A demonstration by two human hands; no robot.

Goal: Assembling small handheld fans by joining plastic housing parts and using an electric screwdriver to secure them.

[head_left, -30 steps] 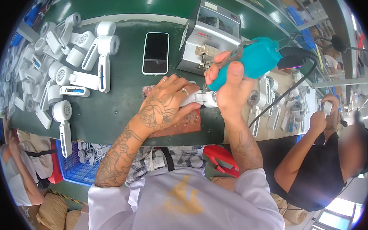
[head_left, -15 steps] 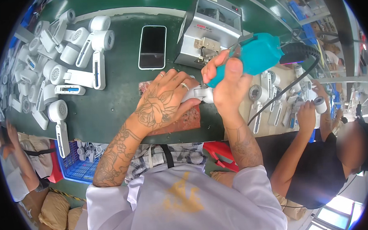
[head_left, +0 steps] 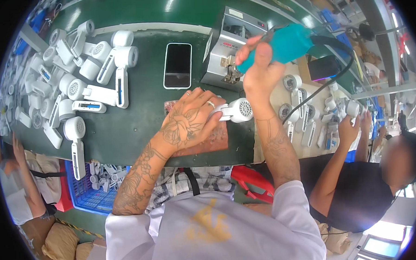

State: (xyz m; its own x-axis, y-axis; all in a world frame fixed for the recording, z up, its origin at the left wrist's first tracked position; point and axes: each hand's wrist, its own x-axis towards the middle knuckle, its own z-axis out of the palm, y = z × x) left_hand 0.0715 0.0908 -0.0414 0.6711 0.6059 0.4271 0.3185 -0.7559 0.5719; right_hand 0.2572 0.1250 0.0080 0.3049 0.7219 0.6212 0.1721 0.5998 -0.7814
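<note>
My left hand (head_left: pixel 189 121) is closed over a white handheld fan (head_left: pixel 240 111), pressing it on a reddish-brown pad (head_left: pixel 204 146). The fan's round grille head sticks out to the right of my fingers, and its handle is mostly hidden under them. Wrapped in my right hand (head_left: pixel 263 69) is a teal electric screwdriver (head_left: pixel 290 42) with a black cord. Its tip end is by the metal outlet of a grey screw feeder (head_left: pixel 223 48); whether it touches cannot be made out.
Many white fans (head_left: pixel 83 89) lie piled at the left of the green table. A phone (head_left: pixel 177 66) lies beyond my left hand. Below the table edge stands a blue crate (head_left: pixel 92 200) with white parts. At right, a co-worker's hand (head_left: pixel 348 129) holds a white fan part near more fans (head_left: pixel 304 112).
My right hand has lifted the screwdriver up and away from the fan, toward the screw feeder. The fan's grille head is now exposed. My left hand stays on the fan.
</note>
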